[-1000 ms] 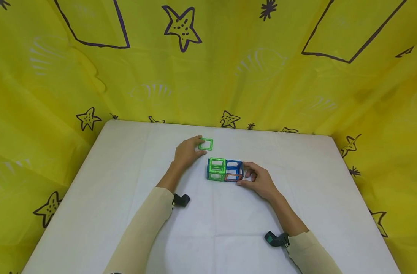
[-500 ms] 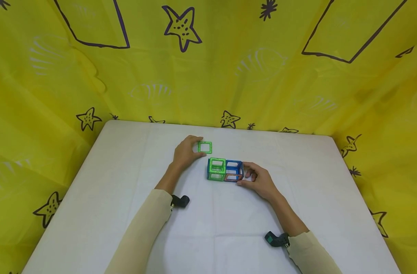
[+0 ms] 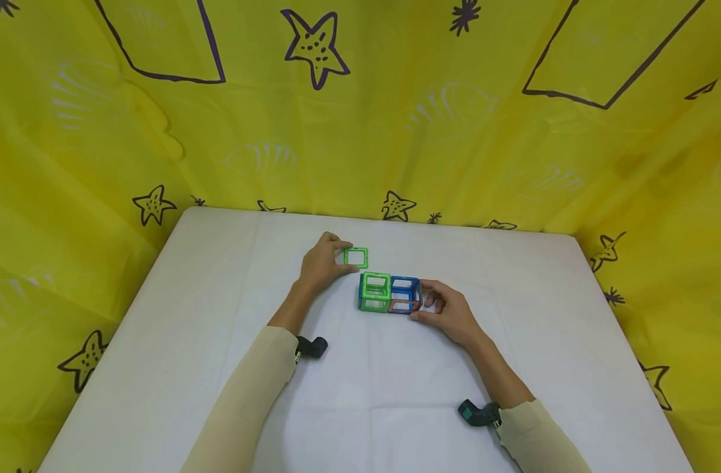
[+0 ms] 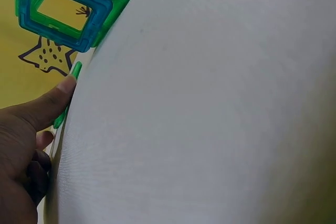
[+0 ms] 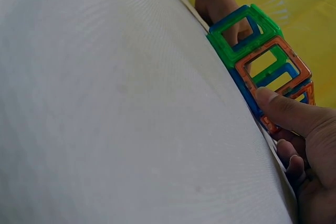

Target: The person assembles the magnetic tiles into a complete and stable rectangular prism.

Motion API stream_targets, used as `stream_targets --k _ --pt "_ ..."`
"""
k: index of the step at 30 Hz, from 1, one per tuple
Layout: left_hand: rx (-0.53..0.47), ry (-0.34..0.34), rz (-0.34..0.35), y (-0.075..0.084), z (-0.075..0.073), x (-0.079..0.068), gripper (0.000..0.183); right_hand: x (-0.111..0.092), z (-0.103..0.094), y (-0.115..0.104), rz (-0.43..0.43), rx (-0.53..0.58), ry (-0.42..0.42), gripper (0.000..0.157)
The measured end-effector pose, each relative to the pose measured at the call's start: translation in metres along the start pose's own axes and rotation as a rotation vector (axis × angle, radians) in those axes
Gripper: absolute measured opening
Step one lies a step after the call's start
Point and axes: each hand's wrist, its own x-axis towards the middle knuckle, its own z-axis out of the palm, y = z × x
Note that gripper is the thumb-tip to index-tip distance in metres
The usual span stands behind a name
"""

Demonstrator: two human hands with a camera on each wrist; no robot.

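My left hand (image 3: 320,266) pinches a green square magnetic tile (image 3: 357,266) between thumb and fingers, just behind and left of a two-cube block of magnetic tiles (image 3: 376,297). In the left wrist view this tile (image 4: 77,71) shows edge-on under the thumb, flat and close over the table. The block's left cube is mostly green with a blue end; its right cube mixes blue and orange. My right hand (image 3: 453,318) holds the block's right end, its thumb on the front orange tile (image 5: 294,54) and its fingers partly hidden behind.
A white cloth-covered table (image 3: 360,381) lies under both hands. A yellow curtain (image 3: 360,131) with drawn stars and shells hangs round its back and sides. Small black cameras (image 3: 314,347) sit at both wrists.
My left hand has brought the green tile slightly nearer to me, toward the block, its fingers shifting at the tile's edge. The right hand and the block have stayed put.
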Motion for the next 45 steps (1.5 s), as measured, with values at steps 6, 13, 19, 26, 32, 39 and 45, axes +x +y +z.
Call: stream_targets --k 6,13,19,26,32,39,45 --pt "-0.048 0.003 0.036 0.000 -0.004 -0.001 0.057 0.000 -0.001 -0.002 -0.001 -0.004 0.009 0.069" --pt "-0.131 0.011 0.019 0.000 -0.008 -0.006 0.057 0.000 0.000 -0.003 0.000 -0.012 0.012 0.068" --pt "-0.159 0.011 0.033 0.001 -0.006 -0.009 0.059 -0.001 0.001 -0.002 0.006 -0.001 0.012 0.067" --pt "-0.181 0.011 0.062 0.009 -0.006 -0.011 0.058 -0.001 0.002 -0.001 -0.003 -0.007 0.019 0.068" --pt "-0.141 0.014 0.092 0.021 -0.014 -0.010 0.058 -0.001 0.000 -0.001 0.007 -0.021 0.014 0.067" --pt "-0.142 -0.006 0.147 0.037 -0.021 -0.010 0.057 0.000 0.001 -0.001 0.000 -0.016 0.018 0.068" --pt "-0.155 -0.028 0.200 0.055 -0.025 -0.014 0.056 0.000 0.000 -0.001 0.000 -0.017 0.015 0.068"
